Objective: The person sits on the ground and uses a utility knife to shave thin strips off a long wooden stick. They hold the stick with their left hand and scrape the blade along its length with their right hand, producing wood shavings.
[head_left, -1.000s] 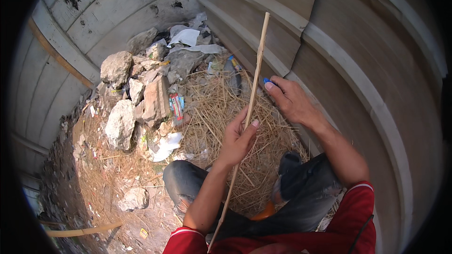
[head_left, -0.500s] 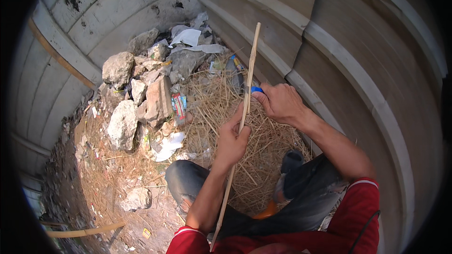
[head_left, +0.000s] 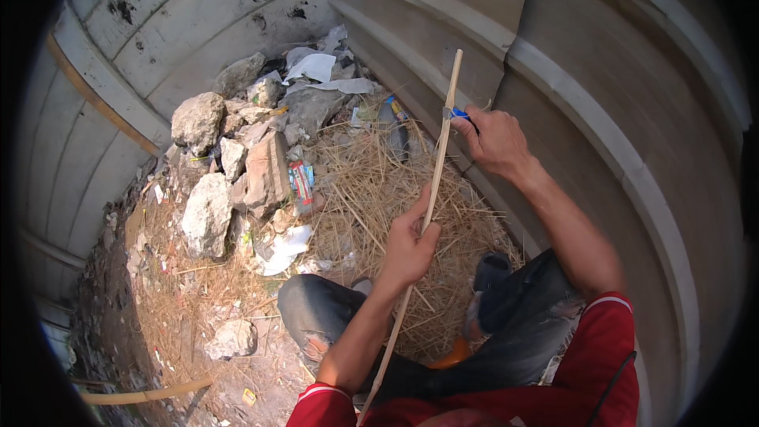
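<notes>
- While the left hand (head_left: pixel 411 247) is closing its fingers and thumb around the stick (head_left: pixel 439 166), the right hand (head_left: pixel 496 141) is gripping a small blue tool (head_left: pixel 461 115), fist curled tight.
- Two hands are working, and they're standing apart: the left is clamping the stick around its middle, the right is sitting higher up, by the upper end.
- One stick is in play, pale and slender, slanting from up near the corrugated panels (head_left: pixel 624 166) down past the left forearm to the lap.
- One blue tool is showing, its front end meeting the stick; most of its handle is hiding inside the right hand.
- Below the hands, one spread of straw (head_left: pixel 364 198) is covering the ground around the feet.
- Over to the left, at least five larger rocks (head_left: pixel 207 215) are piling up, and one lone pale rock (head_left: pixel 232 339) is lying nearer the left knee (head_left: pixel 312 304).
- One red-and-blue wrapper (head_left: pixel 300 180) is resting beside that heap, while one curved pole (head_left: pixel 150 394) is lying at lower left.
</notes>
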Tool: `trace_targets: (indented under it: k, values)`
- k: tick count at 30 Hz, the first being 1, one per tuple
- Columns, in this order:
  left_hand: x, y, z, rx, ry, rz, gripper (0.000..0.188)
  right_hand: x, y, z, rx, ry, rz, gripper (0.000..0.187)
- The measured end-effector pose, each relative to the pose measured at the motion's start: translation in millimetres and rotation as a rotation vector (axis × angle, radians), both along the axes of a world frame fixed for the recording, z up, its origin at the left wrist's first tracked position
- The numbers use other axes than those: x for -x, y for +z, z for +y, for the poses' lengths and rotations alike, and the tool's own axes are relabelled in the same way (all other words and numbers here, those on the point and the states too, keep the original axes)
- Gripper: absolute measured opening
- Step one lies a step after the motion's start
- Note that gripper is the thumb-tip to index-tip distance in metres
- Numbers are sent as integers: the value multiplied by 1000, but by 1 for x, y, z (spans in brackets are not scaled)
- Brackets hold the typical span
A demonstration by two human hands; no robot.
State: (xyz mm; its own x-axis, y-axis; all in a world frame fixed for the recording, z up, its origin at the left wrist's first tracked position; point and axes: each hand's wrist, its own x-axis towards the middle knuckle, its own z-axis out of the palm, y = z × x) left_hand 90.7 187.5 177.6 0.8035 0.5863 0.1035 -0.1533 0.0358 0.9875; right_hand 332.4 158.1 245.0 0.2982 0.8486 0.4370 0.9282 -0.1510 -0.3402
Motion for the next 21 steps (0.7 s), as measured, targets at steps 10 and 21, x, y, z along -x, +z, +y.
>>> trace_targets:
  k: [10,21]
  values:
    - [-1,4,5,456,-137,-116,70,0,-5,-4,-313,63,-62,45]
    - [-5,-12,10,111,-47,39,64,2,13,-5,-482,224,80,26]
